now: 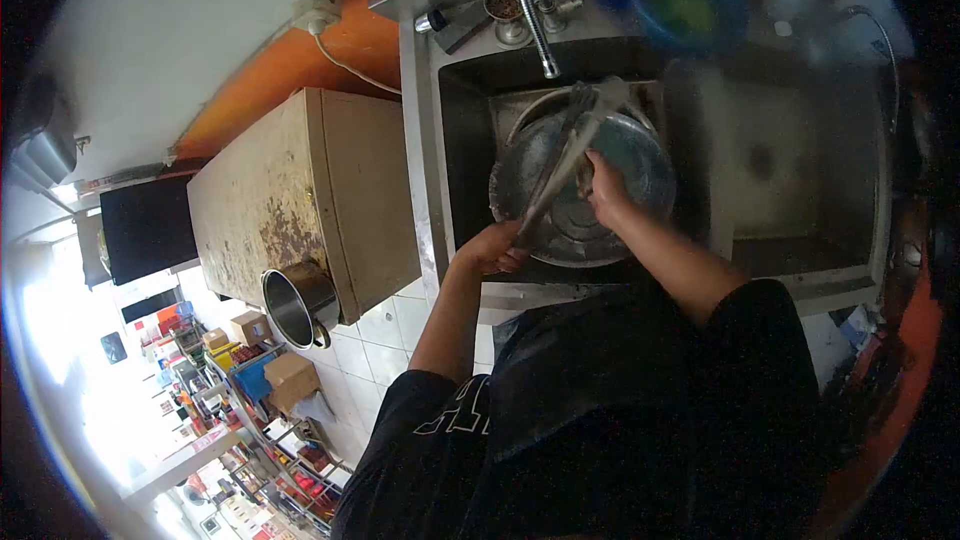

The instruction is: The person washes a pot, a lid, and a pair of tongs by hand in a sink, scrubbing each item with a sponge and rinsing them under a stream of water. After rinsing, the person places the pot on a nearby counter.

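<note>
My left hand [493,247] is closed around the lower end of long metal tongs [552,178]. Their two arms spread away from me, one with a forked tip, the other lighter and blurred. My right hand [606,195] is beside the tongs, fingers curled; a small brownish thing seems to be in them, but I cannot make out what. Beneath both hands a wide round metal basin [648,155] sits in the left sink bowl [468,140], with what looks like water in it. A curved handle or rim shows behind it.
A flexible-neck faucet [535,20] hangs over the basin. Behind the right bowl [775,170] stands a blue tub [690,5] with yellowish-green contents. A small metal cup [503,5] is at the back. Left of the sink, a steel pot [298,305] adjoins a worn beige cabinet [260,190].
</note>
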The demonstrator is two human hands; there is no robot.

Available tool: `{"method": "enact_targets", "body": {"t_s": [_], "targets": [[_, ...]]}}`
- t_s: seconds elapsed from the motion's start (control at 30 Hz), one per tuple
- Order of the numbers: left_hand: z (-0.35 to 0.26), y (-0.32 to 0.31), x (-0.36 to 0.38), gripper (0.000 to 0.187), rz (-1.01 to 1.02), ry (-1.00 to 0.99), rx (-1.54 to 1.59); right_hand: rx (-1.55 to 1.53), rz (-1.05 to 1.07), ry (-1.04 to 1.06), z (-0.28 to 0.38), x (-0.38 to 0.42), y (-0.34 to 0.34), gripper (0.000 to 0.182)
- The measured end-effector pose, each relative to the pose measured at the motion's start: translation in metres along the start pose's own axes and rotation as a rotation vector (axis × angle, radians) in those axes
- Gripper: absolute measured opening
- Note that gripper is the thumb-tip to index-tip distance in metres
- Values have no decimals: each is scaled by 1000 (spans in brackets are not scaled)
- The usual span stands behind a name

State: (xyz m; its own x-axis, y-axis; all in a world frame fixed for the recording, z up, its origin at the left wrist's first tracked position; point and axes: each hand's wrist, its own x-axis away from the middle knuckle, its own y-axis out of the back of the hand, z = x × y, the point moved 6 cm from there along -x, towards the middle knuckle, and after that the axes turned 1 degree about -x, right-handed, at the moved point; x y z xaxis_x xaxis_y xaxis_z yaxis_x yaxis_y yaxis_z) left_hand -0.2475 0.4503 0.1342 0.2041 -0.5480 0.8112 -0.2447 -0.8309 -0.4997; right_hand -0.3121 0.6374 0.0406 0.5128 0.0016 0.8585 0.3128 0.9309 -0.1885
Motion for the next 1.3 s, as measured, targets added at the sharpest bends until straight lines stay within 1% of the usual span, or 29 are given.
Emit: {"method": "enact_targets", "body": {"t_s": [0.03,0.1,0.17,0.23,0.27,0.3,0.33,0.4,0.43,0.5,0.53,0.57,0.6,0.63,0.67,0.73,0.8,0.83,0.87,0.9,0.93,1.0,1.03,1.1,1.13,1.2,1.23,1.27,1.3], "targets": [[-6,0,8,56,-322,85,-105,1,4,3,2,11,-4,38],[-13,-8,8,54,-346,60,-113,-459,191,8,3,33,-21,31],[-18,-11,9,53,-368,40,-120,-531,221,-15,-5,29,-25,31],[-31,-11,12,58,-446,-35,-371,-603,253,-33,-2,37,-30,31],[-18,3,-5,58,-446,-37,-372,-575,274,-35,-1,43,-32,28],[-18,32,-23,58,-687,-403,-598,-548,294,-37,4,54,-36,24],[-23,40,-20,60,-917,-781,-817,-549,296,-35,12,65,-40,24],[-52,-8,11,58,-923,-750,-864,-562,400,-56,25,85,-52,20],[-63,-27,23,57,-930,-715,-907,-564,402,-55,19,75,-50,20],[-70,-33,18,54,-930,-690,-965,-312,561,-87,-8,48,-56,39],[-74,-38,16,51,-929,-666,-1021,-313,564,-87,-12,45,-59,39],[-76,-43,18,51,-931,-667,-1024,-365,579,-70,-15,42,-62,30],[-78,-47,19,48,-948,-546,-1044,-417,592,-51,-13,42,-64,22],[-78,-47,19,45,-962,-425,-1062,-420,594,-47,-14,43,-64,22],[-75,-43,15,45,-962,-425,-1066,-403,548,2,-16,43,-61,22],[-80,-50,21,41,-1117,-752,-1317,-388,498,42,-15,47,-59,23],[-75,-43,16,37,-1103,-702,-1257,-97,385,-4,-21,49,-51,25],[-74,-41,16,34,-1094,-658,-1195,-98,383,-7,-21,51,-49,25],[-75,-40,17,34,-1094,-656,-1195,-72,420,-2,-19,54,-51,29],[-76,-37,18,31,-1126,-617,-1153,-46,457,5,-18,56,-52,34],[-77,-32,20,29,-1155,-579,-1112,-47,456,6,-15,55,-49,34],[-78,-15,17,29,-1125,-626,-1103,266,226,251,2,49,-29,50],[-80,-12,19,29,-1098,-671,-1090,265,225,249,2,43,-20,50],[-81,-9,21,30,-1096,-657,-1096,284,238,579,23,37,-7,67],[-82,-9,22,31,-1094,-644,-1102,284,238,578,34,42,-8,67],[-78,0,16,31,-1101,-592,-1181,168,92,255,39,42,6,72],[-75,5,11,30,-1106,-540,-1260,311,6,251,39,35,15,68],[-72,11,9,30,-1103,-539,-1262,309,4,249,34,19,23,68],[-70,16,9,30,-1116,-486,-1243,445,33,388,33,3,27,66]]}}
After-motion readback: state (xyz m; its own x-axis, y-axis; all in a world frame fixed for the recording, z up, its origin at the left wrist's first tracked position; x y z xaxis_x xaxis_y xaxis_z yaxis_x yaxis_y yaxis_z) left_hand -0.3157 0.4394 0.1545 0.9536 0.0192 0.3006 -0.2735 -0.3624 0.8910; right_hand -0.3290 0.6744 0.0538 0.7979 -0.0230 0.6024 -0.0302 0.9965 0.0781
